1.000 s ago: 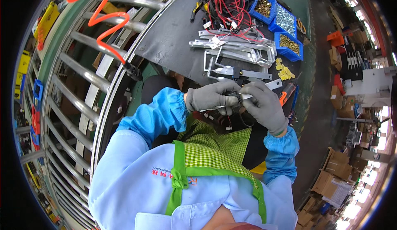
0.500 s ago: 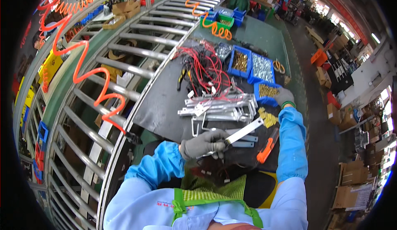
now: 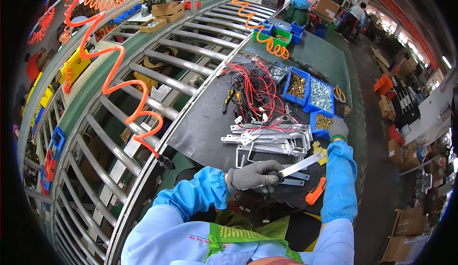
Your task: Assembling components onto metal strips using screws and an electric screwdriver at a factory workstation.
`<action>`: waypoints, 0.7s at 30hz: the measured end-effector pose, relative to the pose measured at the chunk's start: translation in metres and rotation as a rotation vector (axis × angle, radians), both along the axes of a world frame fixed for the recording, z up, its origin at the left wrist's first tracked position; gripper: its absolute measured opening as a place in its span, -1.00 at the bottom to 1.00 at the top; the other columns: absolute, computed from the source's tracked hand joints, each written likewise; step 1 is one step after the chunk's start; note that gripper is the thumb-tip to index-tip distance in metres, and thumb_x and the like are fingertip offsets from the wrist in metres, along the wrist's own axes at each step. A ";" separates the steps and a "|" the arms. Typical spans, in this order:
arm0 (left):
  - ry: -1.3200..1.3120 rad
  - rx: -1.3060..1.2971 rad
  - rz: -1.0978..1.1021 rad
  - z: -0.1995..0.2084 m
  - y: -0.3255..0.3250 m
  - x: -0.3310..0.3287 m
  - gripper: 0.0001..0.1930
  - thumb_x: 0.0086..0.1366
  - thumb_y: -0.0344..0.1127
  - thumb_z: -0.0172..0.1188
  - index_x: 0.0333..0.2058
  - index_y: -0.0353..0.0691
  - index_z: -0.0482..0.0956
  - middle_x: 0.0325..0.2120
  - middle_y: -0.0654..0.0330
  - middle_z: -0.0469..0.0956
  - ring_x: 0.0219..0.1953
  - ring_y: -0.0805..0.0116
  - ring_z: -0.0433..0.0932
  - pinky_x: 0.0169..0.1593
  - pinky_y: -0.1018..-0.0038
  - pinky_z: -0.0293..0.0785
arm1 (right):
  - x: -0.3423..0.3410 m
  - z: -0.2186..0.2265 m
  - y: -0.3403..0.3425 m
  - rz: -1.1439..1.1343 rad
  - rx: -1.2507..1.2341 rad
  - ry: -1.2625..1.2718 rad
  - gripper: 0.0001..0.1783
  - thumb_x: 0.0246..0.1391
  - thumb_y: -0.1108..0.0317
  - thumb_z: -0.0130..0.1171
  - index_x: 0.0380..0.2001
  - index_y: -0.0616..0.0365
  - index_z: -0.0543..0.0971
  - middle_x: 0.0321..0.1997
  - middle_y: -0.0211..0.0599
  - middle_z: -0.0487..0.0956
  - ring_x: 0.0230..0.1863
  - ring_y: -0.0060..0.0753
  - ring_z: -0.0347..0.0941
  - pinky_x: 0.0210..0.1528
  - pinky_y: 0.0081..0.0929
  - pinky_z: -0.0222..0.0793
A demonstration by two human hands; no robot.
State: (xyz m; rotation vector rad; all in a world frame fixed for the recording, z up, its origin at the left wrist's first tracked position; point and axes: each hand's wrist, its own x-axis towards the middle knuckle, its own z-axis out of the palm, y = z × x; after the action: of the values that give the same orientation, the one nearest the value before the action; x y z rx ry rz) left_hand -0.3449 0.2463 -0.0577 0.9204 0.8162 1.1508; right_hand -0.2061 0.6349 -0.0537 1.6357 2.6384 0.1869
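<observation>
My left hand, in a grey glove, is closed around one end of a flat metal bracket, whose white strip points up and to the right. My right hand, also gloved in grey, rests at the right edge of a small blue bin of brass-coloured screws; its fingertips are hidden. Just below that bin lie small yellow pieces. Several bent silver metal brackets are piled between my hands and the wires. An orange-handled tool lies near my right forearm.
Red and black wires are heaped on the dark table, beside pliers. More blue bins hold brass parts and silver hardware. Scissors lie to their right. A roller conveyor and coiled orange hose are at left.
The whole view has shifted, so the table appears further right and lower. My left hand still grips the metal bracket, and my right hand stays at the screw bin.
</observation>
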 end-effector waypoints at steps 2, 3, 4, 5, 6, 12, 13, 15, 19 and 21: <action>-0.005 0.004 0.011 0.001 -0.001 0.001 -0.57 0.39 -0.21 0.14 0.17 -0.15 0.32 -0.20 0.32 0.48 -0.32 0.59 0.55 -0.30 0.63 0.54 | 0.006 -0.004 0.001 0.004 0.028 0.007 -0.72 0.16 0.35 -0.02 -0.09 0.06 0.56 0.04 -0.02 0.55 0.06 0.05 0.50 0.04 -0.08 0.46; -0.005 0.009 0.013 0.001 -0.002 0.001 -0.57 0.39 -0.21 0.14 0.17 -0.15 0.32 -0.20 0.32 0.48 -0.32 0.59 0.55 -0.30 0.63 0.54 | 0.008 -0.005 0.005 0.001 0.056 0.012 -0.72 0.13 0.35 -0.01 -0.10 0.06 0.55 0.01 -0.02 0.56 0.04 0.06 0.49 0.05 -0.07 0.44; 0.000 -0.001 0.016 0.000 -0.003 0.000 -0.57 0.39 -0.20 0.14 0.17 -0.15 0.32 -0.20 0.32 0.48 -0.32 0.59 0.55 -0.29 0.63 0.54 | 0.007 -0.006 0.008 0.001 0.046 0.026 -0.71 0.13 0.37 0.00 -0.08 0.10 0.53 0.00 0.00 0.56 0.05 0.07 0.49 0.06 -0.06 0.44; 0.001 -0.011 0.023 -0.001 -0.003 0.001 -0.57 0.39 -0.19 0.14 0.17 -0.15 0.32 -0.20 0.32 0.48 -0.32 0.59 0.55 -0.29 0.63 0.54 | 0.002 -0.001 0.004 0.008 0.050 0.022 -0.71 0.13 0.37 0.00 -0.08 0.10 0.53 0.00 0.00 0.56 0.05 0.07 0.49 0.06 -0.06 0.44; -0.006 -0.009 0.033 -0.002 -0.005 0.002 -0.57 0.39 -0.19 0.14 0.17 -0.15 0.32 -0.20 0.32 0.48 -0.32 0.59 0.55 -0.29 0.63 0.54 | -0.006 0.006 -0.005 0.005 0.014 0.008 -0.70 0.13 0.38 0.00 -0.07 0.11 0.52 0.00 0.00 0.56 0.05 0.07 0.49 0.06 -0.06 0.44; 0.017 0.001 0.016 0.000 -0.002 0.003 -0.59 0.39 -0.21 0.13 0.15 -0.16 0.34 -0.24 0.33 0.48 -0.32 0.58 0.54 -0.29 0.62 0.54 | -0.009 0.001 0.009 0.022 -0.034 -0.085 -0.70 0.10 0.39 0.07 -0.07 0.04 0.56 0.04 -0.07 0.57 0.08 0.00 0.51 0.04 -0.09 0.49; 0.009 -0.011 0.020 0.000 -0.001 0.002 -0.60 0.39 -0.22 0.12 0.14 -0.17 0.34 -0.25 0.33 0.48 -0.31 0.58 0.54 -0.29 0.62 0.54 | -0.008 -0.003 0.014 0.015 -0.034 -0.066 -0.72 0.10 0.38 0.07 -0.10 0.03 0.58 0.02 -0.08 0.58 0.07 0.00 0.51 0.04 -0.09 0.49; -0.025 -0.033 0.025 -0.002 -0.003 0.004 -0.61 0.39 -0.23 0.13 0.13 -0.18 0.34 -0.24 0.32 0.47 -0.31 0.58 0.54 -0.27 0.63 0.53 | -0.003 -0.003 0.011 0.045 -0.008 -0.008 -0.75 0.12 0.35 0.05 -0.16 0.01 0.62 -0.02 -0.09 0.60 0.05 -0.02 0.52 0.02 -0.09 0.49; 0.055 -0.093 0.040 -0.004 -0.010 -0.001 -0.63 0.40 -0.33 0.07 0.15 -0.22 0.31 -0.18 0.26 0.48 -0.29 0.51 0.56 -0.24 0.57 0.54 | -0.008 -0.003 -0.004 0.114 0.016 0.064 -0.76 0.11 0.32 0.00 -0.25 0.02 0.64 -0.11 -0.09 0.62 -0.06 0.03 0.56 -0.06 -0.06 0.50; -0.034 -0.063 0.061 -0.011 -0.014 -0.002 -0.60 0.39 -0.33 0.09 0.16 -0.21 0.30 -0.16 0.25 0.49 -0.28 0.49 0.57 -0.23 0.55 0.54 | -0.004 -0.025 0.011 0.137 0.104 0.121 -0.78 0.09 0.37 -0.01 -0.29 0.04 0.63 -0.20 -0.06 0.60 -0.14 0.03 0.58 -0.14 -0.09 0.53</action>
State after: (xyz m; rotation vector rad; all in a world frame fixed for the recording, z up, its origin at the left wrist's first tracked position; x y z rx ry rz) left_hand -0.3466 0.2325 -0.0687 0.8261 0.8530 1.1839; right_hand -0.2104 0.6459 -0.0787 1.5407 2.8806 0.2407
